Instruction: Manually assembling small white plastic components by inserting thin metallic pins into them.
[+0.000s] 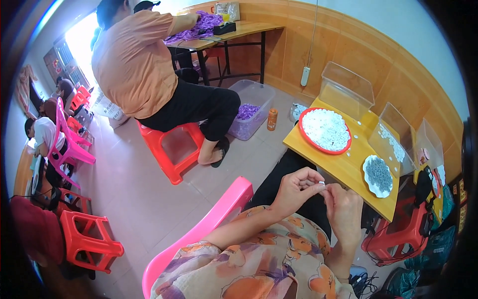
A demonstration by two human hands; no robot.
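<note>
Above my lap both hands meet fingertip to fingertip. My left hand (pixel 300 192) pinches a small white piece (pixel 321 183) between thumb and forefinger. Closed in a pinch right beside it, my right hand (pixel 342 209) has its fingertips at the piece; whatever they hold is too small to make out. Beyond my hands stands a yellow wooden table (pixel 359 158). On it a red round tray (pixel 326 150) is heaped with small white pieces (pixel 326 127). Nearer the table's right corner, a white scalloped plate (pixel 367 175) carries a pile of small grey parts (pixel 380 172).
Clear plastic bins (pixel 347 87) stand along the table's far side, one with white pieces. Red stools (pixel 398 241) flank me on the right and left. A person in an orange shirt (pixel 134 65) sits ahead, near a bin of purple pieces (pixel 249 122) and an orange bottle (pixel 272 119).
</note>
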